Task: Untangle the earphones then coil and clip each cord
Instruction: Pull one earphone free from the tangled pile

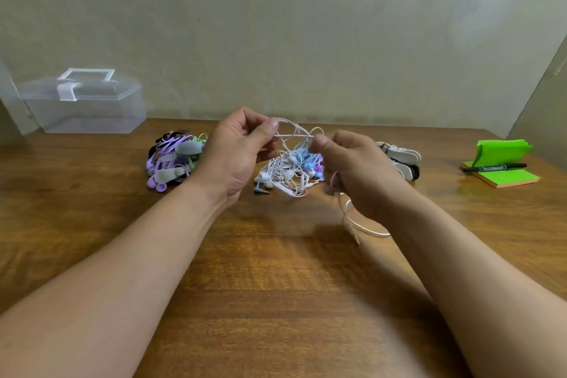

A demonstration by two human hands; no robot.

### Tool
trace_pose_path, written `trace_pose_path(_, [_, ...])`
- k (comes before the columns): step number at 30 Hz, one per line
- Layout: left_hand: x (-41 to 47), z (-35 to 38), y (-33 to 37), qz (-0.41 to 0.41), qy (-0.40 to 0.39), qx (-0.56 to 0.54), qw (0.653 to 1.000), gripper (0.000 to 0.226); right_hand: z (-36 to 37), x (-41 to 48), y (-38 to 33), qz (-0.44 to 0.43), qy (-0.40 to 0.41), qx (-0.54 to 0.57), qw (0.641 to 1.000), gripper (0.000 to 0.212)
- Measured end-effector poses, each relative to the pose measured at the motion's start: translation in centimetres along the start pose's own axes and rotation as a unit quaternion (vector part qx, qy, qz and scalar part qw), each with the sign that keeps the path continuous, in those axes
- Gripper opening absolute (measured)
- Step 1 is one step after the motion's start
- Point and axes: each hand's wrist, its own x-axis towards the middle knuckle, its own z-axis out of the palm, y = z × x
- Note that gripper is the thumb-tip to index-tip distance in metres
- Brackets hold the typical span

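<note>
Your wooden table (276,270) carries a tangle of white and blue earphones (288,172) near the middle of its back edge. Just left of that tangle lies a heap of purple and green earphones (171,163), and well beyond it, far left of the tangle, stands a clear plastic box (89,107) with a handle. Right of the tangle you have a pile of black and white clips (402,156), and well farther right a green sticky-note pad (515,178) with a black marker (494,167) on it.

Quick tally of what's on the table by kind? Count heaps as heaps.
Clear plastic box: 1
Earphone heaps: 2 (purple-green heap, white-blue tangle)
Clip pile: 1
Green sticky-note pad: 1
Black marker: 1
Total: 6
</note>
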Motion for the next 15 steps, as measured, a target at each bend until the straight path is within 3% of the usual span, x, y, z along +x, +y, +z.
trace_pose_path(4, [0.1,-0.3,-0.2,-0.056,0.022,-0.014,0.998,0.013,-0.3,0.1,-0.6,-0.02,0.056,-0.024,0.998,0.027])
trace_pose_path(8, [-0.3,-0.1,-0.2,-0.103,-0.007,-0.084,0.991,0.02,0.1,-0.2,-0.6,-0.009,0.045,-0.018,0.999,0.02])
trace_pose_path(12, [-0.3,-0.4,0.4,-0.112,-0.018,-0.184,0.976,0.019,-0.4,-0.2,-0.9,0.001,0.074,-0.01,0.997,0.026])
trace_pose_path(15, [0.1,-0.8,0.4,-0.109,0.003,-0.189,0.976,0.017,-0.7,-0.4,-1.2,-0.016,0.071,-0.032,0.997,0.035])
